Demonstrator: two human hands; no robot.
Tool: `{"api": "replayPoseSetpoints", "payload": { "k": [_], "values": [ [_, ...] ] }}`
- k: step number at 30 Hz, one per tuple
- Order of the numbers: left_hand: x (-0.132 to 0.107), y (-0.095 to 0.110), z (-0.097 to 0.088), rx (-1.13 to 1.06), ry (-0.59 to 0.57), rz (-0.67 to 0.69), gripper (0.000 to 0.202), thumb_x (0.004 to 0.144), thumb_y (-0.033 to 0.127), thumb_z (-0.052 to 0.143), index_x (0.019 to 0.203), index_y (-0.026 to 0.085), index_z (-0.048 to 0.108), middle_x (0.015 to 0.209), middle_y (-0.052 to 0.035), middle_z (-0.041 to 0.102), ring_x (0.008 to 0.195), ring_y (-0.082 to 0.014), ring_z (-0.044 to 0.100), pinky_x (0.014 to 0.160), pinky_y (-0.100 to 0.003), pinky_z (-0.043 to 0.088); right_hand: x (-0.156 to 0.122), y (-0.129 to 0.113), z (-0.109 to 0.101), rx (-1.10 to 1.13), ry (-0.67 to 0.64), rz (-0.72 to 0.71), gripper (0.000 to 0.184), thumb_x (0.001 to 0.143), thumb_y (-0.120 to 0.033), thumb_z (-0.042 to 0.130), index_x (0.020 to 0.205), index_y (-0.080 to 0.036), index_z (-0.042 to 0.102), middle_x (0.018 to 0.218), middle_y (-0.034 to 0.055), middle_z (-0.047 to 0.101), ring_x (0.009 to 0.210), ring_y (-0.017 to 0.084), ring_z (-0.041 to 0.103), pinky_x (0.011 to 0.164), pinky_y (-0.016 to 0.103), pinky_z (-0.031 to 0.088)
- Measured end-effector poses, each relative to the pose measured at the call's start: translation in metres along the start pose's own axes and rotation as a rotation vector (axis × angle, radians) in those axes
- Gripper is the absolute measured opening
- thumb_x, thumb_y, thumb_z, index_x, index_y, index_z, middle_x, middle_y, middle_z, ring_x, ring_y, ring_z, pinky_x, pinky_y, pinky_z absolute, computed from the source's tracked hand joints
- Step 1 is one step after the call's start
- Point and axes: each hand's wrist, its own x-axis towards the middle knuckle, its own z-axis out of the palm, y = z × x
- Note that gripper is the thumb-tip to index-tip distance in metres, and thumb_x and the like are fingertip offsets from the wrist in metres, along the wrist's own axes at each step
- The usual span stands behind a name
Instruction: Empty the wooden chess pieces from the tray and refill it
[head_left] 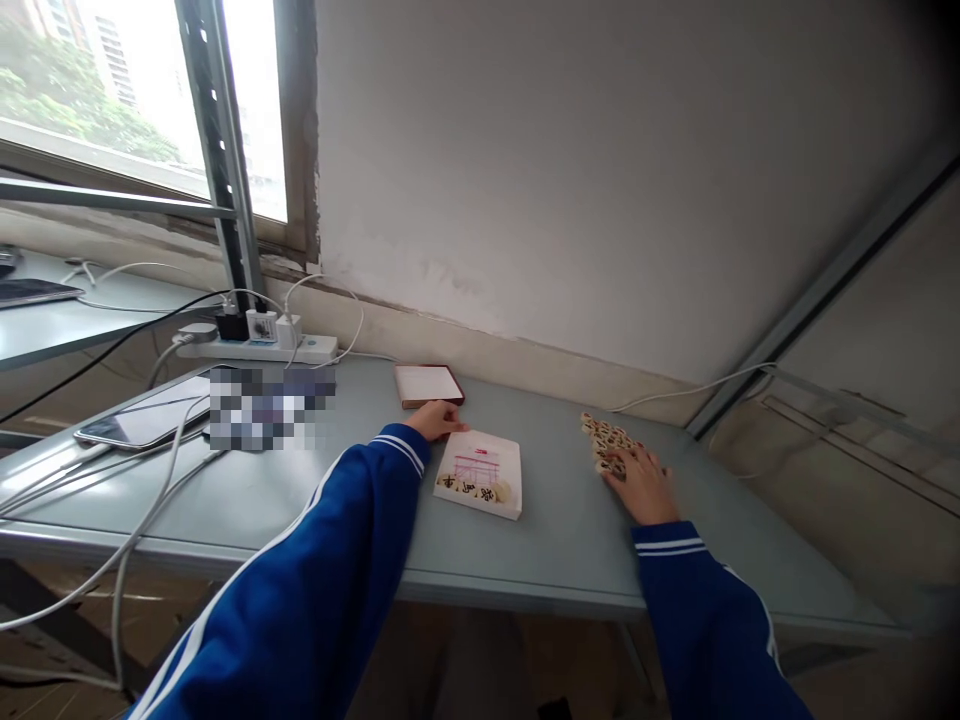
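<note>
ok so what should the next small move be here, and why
Probably lift a few of the loose pieces with the right hand and set them in the white box: that hand is already at the pieces, the left hand is at the box's far left corner, and bare floor shows beyond the row of pieces inside.

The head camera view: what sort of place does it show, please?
Probably a plain indoor study or work room, though I cannot be certain: a long grey desk, a power strip with chargers plugged in, and a window.
</note>
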Motion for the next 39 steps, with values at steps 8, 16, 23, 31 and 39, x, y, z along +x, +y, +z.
{"api": "replayPoseSetpoints", "payload": {
  "k": [8,16,23,31,39],
  "values": [
    [0.0,0.0,-0.001,0.009,-0.006,0.007,0.047,0.057,0.061,0.059,0.054,0.017,0.043,0.041,0.0035,0.047,0.039,-0.0086,0.04,0.042,-0.021,0.028,-0.02,-0.121,-0.049,0.363,-0.194,-0.469,0.032,0.079,-0.05,0.045,0.095,-0.029,0.062,0.091,0.0028,0.057,0.085,0.018,0.049,0.073,0.033,0.032],
    [-0.001,-0.001,-0.001,-0.007,-0.032,-0.009,0.048,0.057,0.062,0.058,0.055,0.017,0.041,0.041,0.0041,0.046,0.039,-0.0082,0.04,0.041,-0.021,0.027,-0.024,-0.119,-0.048,0.312,-0.049,-0.381,0.015,0.078,-0.038,0.054,0.082,-0.032,0.066,0.089,-0.0008,0.059,0.083,0.015,0.047,0.067,0.031,0.025],
    [-0.002,0.002,-0.002,0.023,-0.01,0.008,0.048,0.057,0.062,0.057,0.053,0.017,0.042,0.039,0.0041,0.046,0.039,-0.0088,0.04,0.043,-0.021,0.027,-0.039,-0.029,-0.044,0.005,0.219,-0.242,0.019,0.081,-0.032,0.048,0.077,-0.023,0.064,0.092,0.0026,0.06,0.087,0.018,0.048,0.071,0.032,0.025],
    [-0.003,0.006,-0.002,0.017,-0.014,-0.02,0.046,0.056,0.06,0.059,0.053,0.017,0.043,0.04,0.0035,0.047,0.04,-0.009,0.04,0.042,-0.021,0.026,-0.056,0.033,-0.016,-0.135,0.081,-0.303,0.024,0.081,-0.033,0.045,0.098,-0.028,0.06,0.098,0.002,0.058,0.082,0.016,0.051,0.066,0.03,0.027],
    [-0.005,0.008,-0.003,0.007,-0.011,-0.019,0.047,0.057,0.061,0.059,0.052,0.017,0.041,0.039,0.0038,0.046,0.038,-0.0083,0.039,0.042,-0.021,0.026,-0.042,0.03,0.0,-0.071,0.006,-0.306,0.029,0.085,-0.032,0.038,0.106,-0.027,0.058,0.105,0.0032,0.055,0.092,0.016,0.052,0.07,0.03,0.033]
  ]
}}
